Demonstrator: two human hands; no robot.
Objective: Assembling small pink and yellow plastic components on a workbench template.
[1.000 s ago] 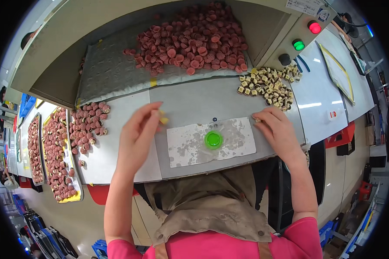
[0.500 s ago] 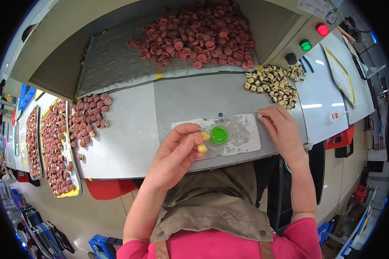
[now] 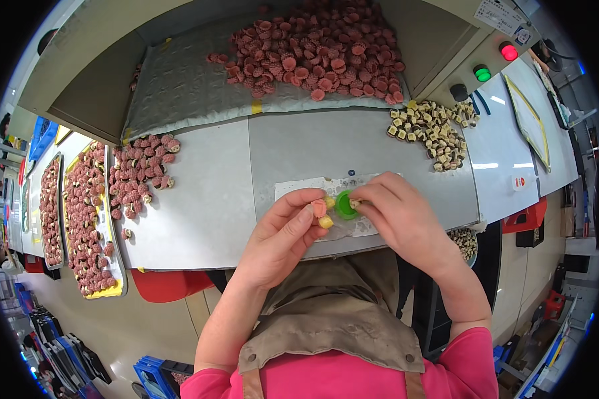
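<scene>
Between the thumb and fingers of my left hand (image 3: pixel 276 233) is a small pink ribbed cup-shaped shell (image 3: pixel 319 208). Yellow covers (image 3: pixel 326 222) sit on two of that hand's fingertips. My right hand (image 3: pixel 409 223) pinches a small cream-and-dark piece (image 3: pixel 355 203) at the right side of a round green container (image 3: pixel 344 205). Whether the piece touches the container I cannot tell. The container stands on a stained white board (image 3: pixel 286 191), partly hidden by both hands. Just behind the board lies a tiny dark blue round thing (image 3: pixel 351 173).
Pink shells (image 3: pixel 319 60) are heaped under the hooded box. Cream-and-dark pieces (image 3: pixel 432 133) lie at the right. On the left are a pile of pink pieces with cream-and-dark parts (image 3: pixel 140 169) and trays of them (image 3: pixel 86 219). Red and green buttons (image 3: pixel 482 72) are on the box.
My right hand has moved left from the board's right edge to the green container, carrying the small piece. My left hand still holds the pink shell near the container.
</scene>
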